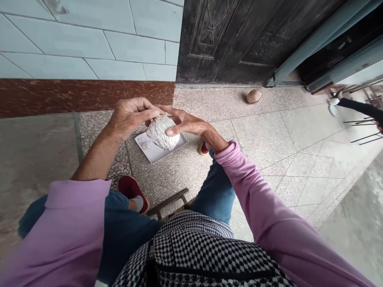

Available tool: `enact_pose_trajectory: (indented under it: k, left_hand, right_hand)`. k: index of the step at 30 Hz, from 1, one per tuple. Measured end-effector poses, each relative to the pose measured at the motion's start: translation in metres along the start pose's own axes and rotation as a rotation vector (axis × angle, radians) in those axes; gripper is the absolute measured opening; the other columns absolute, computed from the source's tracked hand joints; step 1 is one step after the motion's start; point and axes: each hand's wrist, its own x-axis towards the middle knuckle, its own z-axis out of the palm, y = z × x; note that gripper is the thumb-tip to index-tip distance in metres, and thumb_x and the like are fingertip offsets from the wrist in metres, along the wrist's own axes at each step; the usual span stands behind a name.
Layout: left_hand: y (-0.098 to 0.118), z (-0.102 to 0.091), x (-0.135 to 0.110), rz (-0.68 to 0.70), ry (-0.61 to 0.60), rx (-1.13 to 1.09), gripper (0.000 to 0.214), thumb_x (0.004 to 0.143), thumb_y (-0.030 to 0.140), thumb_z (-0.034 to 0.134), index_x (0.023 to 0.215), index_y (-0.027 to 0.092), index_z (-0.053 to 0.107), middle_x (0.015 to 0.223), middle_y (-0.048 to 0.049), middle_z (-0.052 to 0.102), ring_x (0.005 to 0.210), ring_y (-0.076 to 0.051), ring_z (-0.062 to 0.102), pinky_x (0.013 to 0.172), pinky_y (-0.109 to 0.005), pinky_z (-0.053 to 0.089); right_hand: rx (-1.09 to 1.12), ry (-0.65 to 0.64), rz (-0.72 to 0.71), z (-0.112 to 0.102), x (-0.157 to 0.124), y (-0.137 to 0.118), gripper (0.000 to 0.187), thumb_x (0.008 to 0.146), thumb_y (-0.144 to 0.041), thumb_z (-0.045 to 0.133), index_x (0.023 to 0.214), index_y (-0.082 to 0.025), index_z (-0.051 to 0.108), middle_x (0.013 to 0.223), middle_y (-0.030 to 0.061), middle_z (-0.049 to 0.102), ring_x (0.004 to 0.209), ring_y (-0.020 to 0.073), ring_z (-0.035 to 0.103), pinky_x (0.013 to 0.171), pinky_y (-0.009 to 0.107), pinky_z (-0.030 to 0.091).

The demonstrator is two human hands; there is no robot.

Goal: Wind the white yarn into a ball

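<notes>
A ball of shiny white yarn [163, 134] is held up in front of me, between my two hands. My right hand [190, 122] curves round its right and upper side, with the thumb lying across the front. At the ball's upper left, my left hand [131, 115] has its thumb and fingers pinched together on the yarn, the fingertips meeting those of my right hand. The exact strand in the pinch is too small to make out. Below the ball lies a shallow white tray [154, 156], partly covered by it, with a clear or pale crumpled bit [145, 145] inside.
A low wooden stool [172, 201] shows between my legs. My red shoe [131, 191] rests on the speckled floor. Ahead are a tiled wall [80, 40] and a dark door [215, 44]. A rounded pinkish object [254, 96] lies by the doorway; another person's leg [357, 107] shows at right.
</notes>
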Motion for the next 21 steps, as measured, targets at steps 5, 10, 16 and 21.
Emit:
enact_pose_trajectory:
  k: [5, 10, 16, 21]
  left_hand:
    - [-0.006, 0.003, -0.001, 0.02, -0.022, 0.07, 0.032, 0.086, 0.048, 0.097, 0.089, 0.023, 0.077, 0.09, -0.0081, 0.084, 0.082, -0.022, 0.07, 0.073, -0.03, 0.054]
    - [-0.015, 0.014, 0.0, 0.036, 0.138, 0.037, 0.043, 0.083, 0.059, 0.094, 0.09, 0.025, 0.07, 0.08, -0.003, 0.071, 0.074, -0.019, 0.059, 0.066, -0.03, 0.043]
    - [-0.014, 0.023, -0.004, 0.067, 0.259, -0.002, 0.046, 0.086, 0.06, 0.094, 0.093, 0.026, 0.064, 0.083, -0.0036, 0.074, 0.071, -0.019, 0.059, 0.068, -0.033, 0.045]
    - [-0.013, 0.015, -0.001, 0.161, 0.317, 0.152, 0.032, 0.098, 0.047, 0.086, 0.095, 0.026, 0.063, 0.085, -0.0021, 0.068, 0.078, -0.02, 0.057, 0.075, -0.035, 0.049]
  right_hand:
    - [-0.025, 0.114, 0.021, 0.007, -0.007, -0.01, 0.101, 0.065, -0.074, 0.129, 0.145, -0.026, 0.091, 0.16, 0.0139, 0.09, 0.164, 0.0513, 0.075, 0.136, 0.063, 0.068]
    - [0.049, 0.127, 0.071, 0.018, -0.007, -0.014, 0.11, 0.067, -0.079, 0.13, 0.152, -0.022, 0.09, 0.151, 0.017, 0.091, 0.158, 0.0498, 0.078, 0.133, 0.062, 0.071]
    - [0.069, 0.15, 0.136, 0.019, -0.006, -0.003, 0.11, 0.072, -0.086, 0.124, 0.155, -0.025, 0.087, 0.153, 0.0175, 0.089, 0.153, 0.0497, 0.079, 0.129, 0.063, 0.074]
    - [0.01, 0.217, 0.006, 0.01, -0.001, 0.012, 0.105, 0.076, -0.086, 0.117, 0.161, -0.031, 0.089, 0.17, 0.0141, 0.085, 0.163, 0.0471, 0.075, 0.137, 0.062, 0.068]
